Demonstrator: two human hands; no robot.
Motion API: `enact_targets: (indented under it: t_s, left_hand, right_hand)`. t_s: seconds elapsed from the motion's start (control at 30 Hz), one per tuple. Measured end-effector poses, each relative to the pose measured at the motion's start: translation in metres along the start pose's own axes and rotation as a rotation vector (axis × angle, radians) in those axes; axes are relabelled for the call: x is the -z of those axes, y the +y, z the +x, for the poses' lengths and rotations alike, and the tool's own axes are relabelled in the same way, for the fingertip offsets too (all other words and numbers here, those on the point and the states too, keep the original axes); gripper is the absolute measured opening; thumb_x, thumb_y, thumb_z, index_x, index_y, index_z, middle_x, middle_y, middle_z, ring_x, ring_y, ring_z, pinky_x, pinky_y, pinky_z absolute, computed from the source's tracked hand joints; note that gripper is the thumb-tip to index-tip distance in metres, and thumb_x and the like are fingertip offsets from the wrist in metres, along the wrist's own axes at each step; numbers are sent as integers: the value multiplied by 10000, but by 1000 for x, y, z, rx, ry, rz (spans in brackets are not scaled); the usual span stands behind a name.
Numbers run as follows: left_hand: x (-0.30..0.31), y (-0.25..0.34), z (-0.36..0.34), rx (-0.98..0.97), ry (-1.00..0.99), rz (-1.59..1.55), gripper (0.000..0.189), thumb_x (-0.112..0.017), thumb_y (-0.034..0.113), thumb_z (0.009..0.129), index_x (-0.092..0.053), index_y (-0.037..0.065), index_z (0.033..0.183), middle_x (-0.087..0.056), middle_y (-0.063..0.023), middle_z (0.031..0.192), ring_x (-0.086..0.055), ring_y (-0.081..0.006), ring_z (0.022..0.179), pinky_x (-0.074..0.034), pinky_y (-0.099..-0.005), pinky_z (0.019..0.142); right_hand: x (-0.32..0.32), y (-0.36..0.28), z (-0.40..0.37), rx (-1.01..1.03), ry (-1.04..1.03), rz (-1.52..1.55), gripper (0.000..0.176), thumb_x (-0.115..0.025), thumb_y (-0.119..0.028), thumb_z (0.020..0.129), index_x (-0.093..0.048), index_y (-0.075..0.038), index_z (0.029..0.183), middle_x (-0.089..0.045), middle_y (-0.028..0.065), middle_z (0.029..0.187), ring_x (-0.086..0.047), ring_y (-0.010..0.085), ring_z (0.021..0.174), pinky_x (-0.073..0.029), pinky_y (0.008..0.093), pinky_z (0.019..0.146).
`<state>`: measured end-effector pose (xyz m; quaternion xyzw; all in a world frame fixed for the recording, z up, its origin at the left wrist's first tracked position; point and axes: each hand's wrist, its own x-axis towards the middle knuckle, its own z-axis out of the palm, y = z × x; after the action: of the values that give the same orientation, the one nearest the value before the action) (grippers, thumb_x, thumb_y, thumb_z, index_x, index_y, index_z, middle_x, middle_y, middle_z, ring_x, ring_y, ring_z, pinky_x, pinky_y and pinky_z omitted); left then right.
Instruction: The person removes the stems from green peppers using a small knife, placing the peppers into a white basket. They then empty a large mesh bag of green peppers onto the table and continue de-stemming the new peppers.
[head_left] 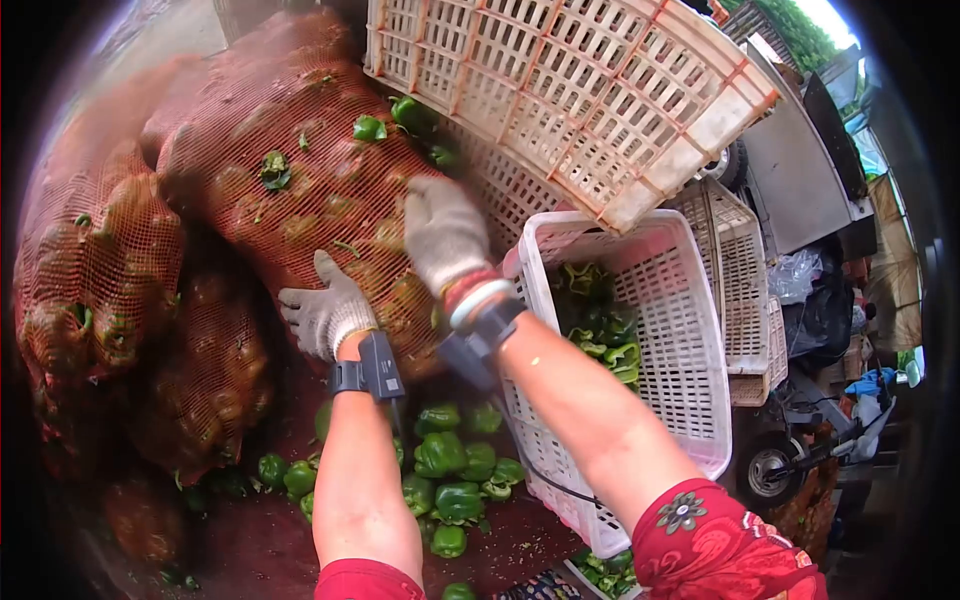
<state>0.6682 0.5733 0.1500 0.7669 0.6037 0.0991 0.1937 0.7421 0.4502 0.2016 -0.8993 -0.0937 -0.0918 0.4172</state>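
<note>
A large red mesh sack [300, 190] with rounded produce inside lies tilted in front of me. My left hand [328, 312], in a pale knit glove, rests against its lower side with thumb and fingers apart. Against the sack's right side is my right hand [445, 235], gloved too and slightly blurred, its fingers stretched out along the mesh. Loose green bell peppers [370, 128] lie on top of the sack, near a torn green leafy piece [275, 170]. Below my wrists, several more green bell peppers [440, 455] are heaped on the dark red surface.
A white plastic crate [700, 330] with green peppers inside stands right of my arms. Above it leans a larger, dirty crate [560, 90]. Further mesh sacks [100, 270] crowd the left side. Stacked crates [735, 270] and a wheeled vehicle [770, 470] are at the right.
</note>
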Motion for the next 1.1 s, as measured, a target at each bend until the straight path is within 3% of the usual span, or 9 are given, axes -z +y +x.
enact_targets:
  t_s: [0.03, 0.13, 0.2, 0.23, 0.33, 0.53, 0.8, 0.93, 1.1]
  left_hand:
    - [1, 3, -1, 2, 12, 19, 1008, -352, 817, 970, -428, -51, 1476, -531, -281, 1475, -574, -432, 1322, -478, -548, 1068]
    - [-5, 3, 1, -5, 47, 44, 987, -354, 811, 974, -455, -55, 1439, -561, -290, 1432, -599, -443, 1282, -490, -551, 1050]
    - [-9, 0, 0, -28, 73, 51, 975, -354, 805, 978, -467, -57, 1420, -576, -297, 1406, -609, -452, 1259, -494, -555, 1041]
    - [-10, -1, 1, -37, 91, 53, 969, -354, 802, 980, -473, -58, 1410, -583, -300, 1393, -614, -457, 1247, -497, -557, 1036]
    - [-6, 1, -1, -40, 74, 47, 925, -422, 743, 999, -455, -72, 1434, -563, -287, 1421, -604, -453, 1247, -505, -549, 1030]
    - [-9, -3, 0, -61, 95, 11, 928, -389, 762, 997, -466, -55, 1431, -578, -307, 1387, -598, -469, 1253, -490, -562, 1040]
    - [-6, -1, 1, -54, 80, 24, 917, -450, 738, 991, -455, -57, 1447, -558, -290, 1422, -594, -458, 1256, -487, -550, 1050]
    - [-4, -1, 1, -52, 65, 33, 915, -469, 726, 991, -449, -63, 1454, -555, -279, 1428, -591, -453, 1255, -487, -544, 1052]
    - [-6, -3, 1, -58, 73, 35, 919, -477, 723, 989, -446, -68, 1456, -556, -281, 1423, -587, -458, 1258, -487, -546, 1052]
  right_hand:
    - [8, 6, 18, 62, 112, -207, 362, -548, -364, 1026, -656, -139, 1289, -649, 147, 1334, -649, 376, 1176, -515, 462, 1021]
    - [15, 18, 83, -265, -209, -439, 605, -563, -440, 1020, -466, -141, 1537, -546, 199, 1502, -546, 378, 1378, -470, 497, 1109]
    - [-3, 45, 100, -182, -82, -412, 523, -642, -393, 981, -618, -82, 1400, -609, 224, 1441, -601, 408, 1305, -474, 466, 1120]
    - [-12, 53, 115, -381, -157, -316, 539, -692, -439, 942, -653, -100, 1359, -644, 234, 1387, -623, 408, 1269, -488, 456, 1098]
    - [-21, 59, 129, -187, -251, -299, 772, -717, -554, 910, -526, -104, 1508, -597, 250, 1454, -586, 393, 1340, -460, 474, 1128]
    - [-86, 134, 154, -82, -180, -388, 454, -636, -361, 950, -667, -119, 1333, -712, 187, 1274, -673, 402, 1165, -544, 444, 1005]
    - [-17, 33, 106, -411, -29, -219, 349, -590, -267, 927, -661, -73, 1208, -727, 292, 1084, -716, 491, 971, -581, 549, 844]
    - [1, 43, 46, 82, 162, -260, 283, -588, -228, 953, -572, -85, 1196, -710, 248, 910, -726, 442, 831, -594, 506, 730]
    - [103, -6, -35, 135, -601, -47, 306, -649, -221, 914, -618, -34, 1154, -699, 244, 1029, -690, 449, 987, -550, 520, 909]
